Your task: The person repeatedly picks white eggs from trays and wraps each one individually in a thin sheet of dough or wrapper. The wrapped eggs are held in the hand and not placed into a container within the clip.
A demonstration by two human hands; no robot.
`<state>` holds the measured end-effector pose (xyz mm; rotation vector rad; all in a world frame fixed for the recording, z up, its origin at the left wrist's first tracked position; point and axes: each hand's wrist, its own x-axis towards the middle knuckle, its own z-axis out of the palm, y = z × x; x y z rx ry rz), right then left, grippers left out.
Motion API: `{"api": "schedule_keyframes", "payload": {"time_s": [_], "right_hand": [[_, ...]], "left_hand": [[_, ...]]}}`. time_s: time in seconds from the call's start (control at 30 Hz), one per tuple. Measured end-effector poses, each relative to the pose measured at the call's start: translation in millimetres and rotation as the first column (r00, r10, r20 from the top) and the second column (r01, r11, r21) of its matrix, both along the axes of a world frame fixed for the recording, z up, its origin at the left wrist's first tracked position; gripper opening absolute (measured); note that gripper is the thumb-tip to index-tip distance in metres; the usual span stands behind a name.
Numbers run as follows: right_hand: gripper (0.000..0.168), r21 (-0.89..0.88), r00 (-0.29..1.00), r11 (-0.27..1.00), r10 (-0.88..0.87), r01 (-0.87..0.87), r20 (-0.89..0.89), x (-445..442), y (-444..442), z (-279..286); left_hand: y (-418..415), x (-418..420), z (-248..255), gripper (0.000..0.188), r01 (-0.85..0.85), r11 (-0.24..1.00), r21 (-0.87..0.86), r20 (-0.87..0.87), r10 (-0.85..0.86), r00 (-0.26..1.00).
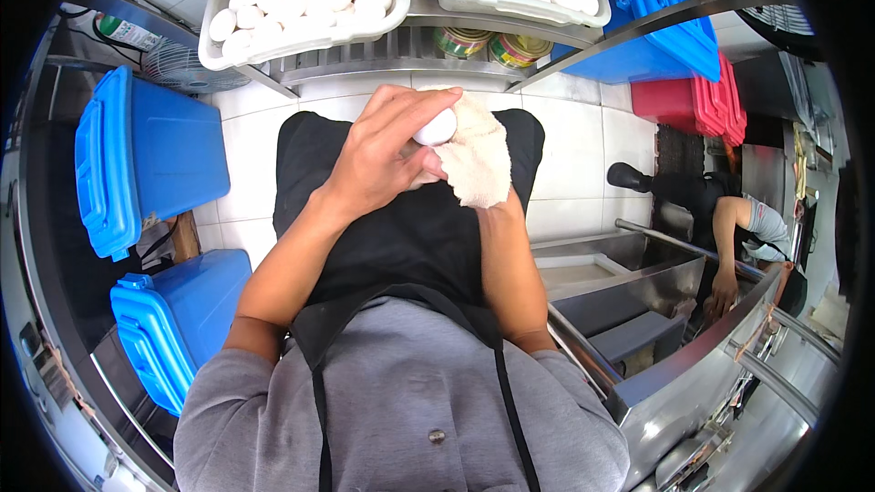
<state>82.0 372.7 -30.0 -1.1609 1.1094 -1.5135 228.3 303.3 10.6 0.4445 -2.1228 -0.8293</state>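
Above my black apron, my left hand (pixel 383 150) grips a white egg (pixel 437 128) between its thumb and fingers. A cream terry cloth (pixel 478 150) drapes over my right hand, hiding its fingers and palm, and lies against the egg's right side. Only the wrist and forearm below the cloth show. Past my knees stand two white plastic crates, a left crate (pixel 307 41) and a right crate (pixel 519 1), both heaped with white eggs (pixel 294 3). Both hands are apart from the crates.
Blue lidded bins (pixel 181 137) stand at my left, another (pixel 642 27) at the far right beside a red bin (pixel 677 99). Tins (pixel 519 48) sit on the steel rack's (pixel 342 68) lower shelf. On the right, a co-worker's hand (pixel 724 290) is near a steel sink unit (pixel 683 355).
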Motion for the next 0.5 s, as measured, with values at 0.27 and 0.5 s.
{"api": "schedule_keyframes", "payload": {"time_s": [0.27,0.5], "right_hand": [[0.023,0.223,0.933,0.973,-0.127,0.052,0.337,32.7,-3.1,1.9],[0.039,0.379,0.938,0.908,-0.273,0.179,0.211,30.2,-9.9,-14.1]], "left_hand": [[7.7,22.7,-10.2,0.075,-0.01,0.967,0.254,0.14,-0.027,0.99],[6.1,27.1,-22.1,0.058,-0.02,0.871,0.491,0.044,-0.002,0.999]]}}
